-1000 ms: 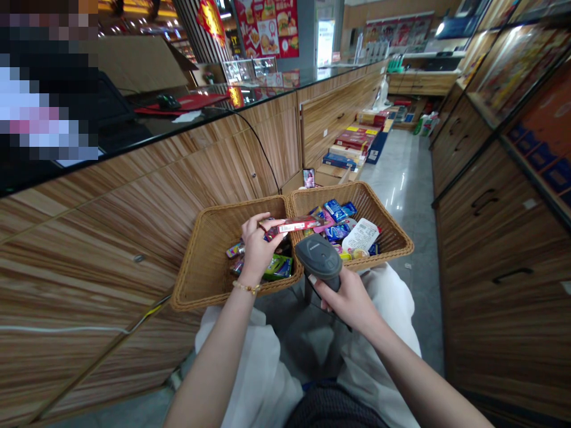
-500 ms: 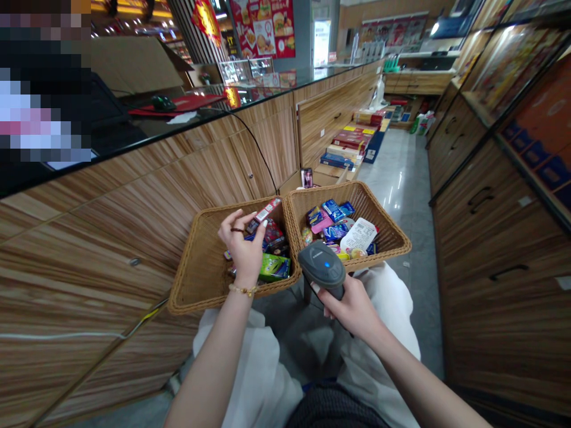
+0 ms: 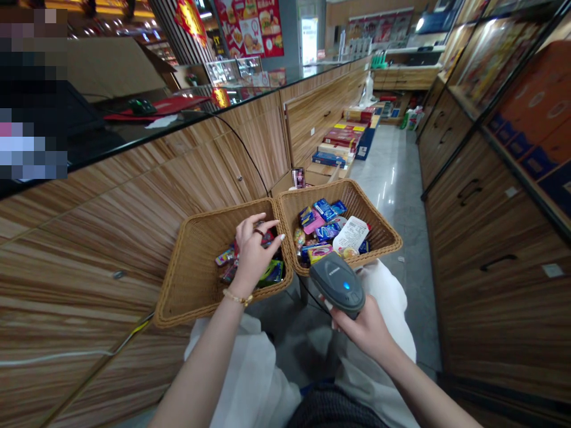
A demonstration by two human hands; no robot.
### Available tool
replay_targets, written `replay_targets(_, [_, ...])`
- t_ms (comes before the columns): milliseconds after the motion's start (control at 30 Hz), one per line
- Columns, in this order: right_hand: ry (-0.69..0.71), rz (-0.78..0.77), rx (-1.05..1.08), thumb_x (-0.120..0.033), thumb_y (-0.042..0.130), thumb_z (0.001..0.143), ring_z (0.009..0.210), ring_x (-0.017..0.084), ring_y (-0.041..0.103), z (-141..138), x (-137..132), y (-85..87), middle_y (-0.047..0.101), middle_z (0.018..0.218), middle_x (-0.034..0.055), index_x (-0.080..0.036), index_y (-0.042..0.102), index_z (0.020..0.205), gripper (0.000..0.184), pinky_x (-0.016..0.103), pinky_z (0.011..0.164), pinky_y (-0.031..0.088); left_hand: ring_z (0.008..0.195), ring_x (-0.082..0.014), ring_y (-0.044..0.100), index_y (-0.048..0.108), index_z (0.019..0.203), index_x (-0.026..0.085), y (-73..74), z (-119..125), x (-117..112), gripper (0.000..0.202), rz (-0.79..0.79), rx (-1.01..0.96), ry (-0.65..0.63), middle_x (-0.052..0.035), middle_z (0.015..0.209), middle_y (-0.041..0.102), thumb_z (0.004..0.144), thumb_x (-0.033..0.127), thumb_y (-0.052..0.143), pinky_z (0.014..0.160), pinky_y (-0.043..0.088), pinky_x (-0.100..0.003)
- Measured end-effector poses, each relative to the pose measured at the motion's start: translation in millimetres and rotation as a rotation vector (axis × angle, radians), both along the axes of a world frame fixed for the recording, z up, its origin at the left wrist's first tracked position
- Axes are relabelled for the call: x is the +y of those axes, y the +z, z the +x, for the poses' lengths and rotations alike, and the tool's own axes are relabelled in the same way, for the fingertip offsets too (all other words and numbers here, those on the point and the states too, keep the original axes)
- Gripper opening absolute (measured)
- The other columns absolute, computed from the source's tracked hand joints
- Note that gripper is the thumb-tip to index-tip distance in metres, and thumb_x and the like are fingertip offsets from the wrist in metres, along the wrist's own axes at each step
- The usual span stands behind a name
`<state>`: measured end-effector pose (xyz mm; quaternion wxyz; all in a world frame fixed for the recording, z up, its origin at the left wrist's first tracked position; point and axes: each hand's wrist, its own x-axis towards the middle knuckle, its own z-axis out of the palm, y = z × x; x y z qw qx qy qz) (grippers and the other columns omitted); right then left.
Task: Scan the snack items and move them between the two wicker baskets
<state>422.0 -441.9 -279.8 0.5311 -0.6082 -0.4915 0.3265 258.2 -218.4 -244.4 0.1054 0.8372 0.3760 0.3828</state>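
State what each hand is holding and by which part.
The right hand grips a barcode scanner by its handle. The left hand, over a wicker basket, visibly holds nothing.

Left hand (image 3: 252, 252): thin gold beaded bracelet (image 3: 237, 297) at the wrist; dark ring (image 3: 259, 232) on one finger; fingernails (image 3: 282, 236) painted pale. Right hand (image 3: 361, 327): matching nails (image 3: 329, 304). Clothing: loose white garment (image 3: 250, 368) across the lap; dark woven top (image 3: 339, 410) at the lower edge; small blue strip (image 3: 310, 389) beside it.

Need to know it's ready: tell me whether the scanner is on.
On: a blue light glows on top of the scanner in the right hand.
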Motion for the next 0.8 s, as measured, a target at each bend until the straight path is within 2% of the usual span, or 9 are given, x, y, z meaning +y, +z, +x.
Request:
replay_targets(67, [-0.056,0.011,-0.013,-0.028,0.064,0.083,0.048,0.019,0.065,8.9,-5.4,1.5,0.071,0.060,0.0043,-0.023,0.062,0.069,0.016,0.029,0.052,0.054,0.131,-0.0300,0.048,0.076,0.114,0.030,3.6,10.3,-2.1,0.025,-0.026,0.070,-0.130,-0.0073,0.136,0.060,0.089,0.030,0.075,0.118,0.036,-0.050])
replay_targets(167, [-0.129,0.017,0.038,-0.034,0.064,0.089,0.047,0.020,0.065,20.7,-10.1,5.2,0.069,0.055,0.0027,-0.021,0.071,0.081,0.017,0.030,0.053,0.056,0.136,-0.0304,0.045,0.077,0.114,0.032,8.6,31.0,-3.2,0.026,-0.079,0.200,-0.297,-0.0061,0.140,0.060,0.088,0.030,0.076,0.120,0.033,-0.051])
replay_targets(267, [-0.192,0.026,0.102,-0.042,0.062,0.095,0.044,0.019,0.063,28.3,-11.7,6.8,0.066,0.052,0.0011,-0.018,0.074,0.092,0.027,0.030,0.051,0.054,0.137,-0.0320,0.045,0.078,0.110,0.031,9.8,53.2,-2.0,0.028,-0.139,0.324,-0.417,-0.0068,0.140,0.060,0.082,0.035,0.082,0.122,0.030,-0.053])
replay_targets(367, [-0.224,0.032,0.123,-0.044,0.062,0.096,0.044,0.019,0.063,32.1,-12.5,5.9,0.067,0.053,0.0015,-0.017,0.074,0.095,0.030,0.029,0.050,0.053,0.139,-0.0352,0.044,0.079,0.104,0.028,5.3,70.9,0.1,0.034,-0.169,0.423,-0.507,-0.0089,0.140,0.061,0.074,0.041,0.089,0.125,0.022,-0.060])
replay_targets(467, [-0.226,0.029,0.126,-0.044,0.064,0.096,0.044,0.018,0.063,33.7,-12.9,5.4,0.067,0.053,0.0020,-0.017,0.073,0.092,0.029,0.028,0.050,0.053,0.140,-0.0358,0.044,0.079,0.098,0.026,-0.4,80.8,3.6,0.032,-0.153,0.520,-0.534,-0.0086,0.137,0.063,0.071,0.039,0.090,0.127,0.017,-0.063])
replay_targets(600, [-0.231,0.028,0.158,-0.046,0.067,0.093,0.042,0.018,0.062,34.9,-12.0,6.8,0.067,0.052,0.0021,-0.016,0.074,0.090,0.031,0.028,0.047,0.052,0.142,-0.0327,0.042,0.079,0.101,0.025,-0.1,84.2,12.0,0.025,-0.125,0.634,-0.536,-0.0078,0.139,0.062,0.081,0.041,0.083,0.128,0.015,-0.061])
replay_targets(700, [-0.234,0.018,0.163,-0.047,0.068,0.092,0.042,0.019,0.063,36.1,-10.1,7.4,0.066,0.051,0.0022,-0.016,0.074,0.090,0.032,0.028,0.047,0.053,0.140,-0.0297,0.045,0.080,0.099,0.026,4.5,84.5,20.7,0.017,-0.088,0.609,-0.491,-0.0064,0.138,0.064,0.090,0.039,0.072,0.127,0.015,-0.059])
replay_targets(800, [-0.231,0.014,0.153,-0.047,0.069,0.092,0.042,0.019,0.063,36.9,-7.3,6.8,0.066,0.051,0.0019,-0.017,0.074,0.090,0.031,0.028,0.048,0.054,0.135,-0.0275,0.049,0.079,0.095,0.025,5.9,86.6,29.9,0.018,-0.067,0.572,-0.414,-0.0059,0.134,0.067,0.095,0.032,0.063,0.126,0.020,-0.057])
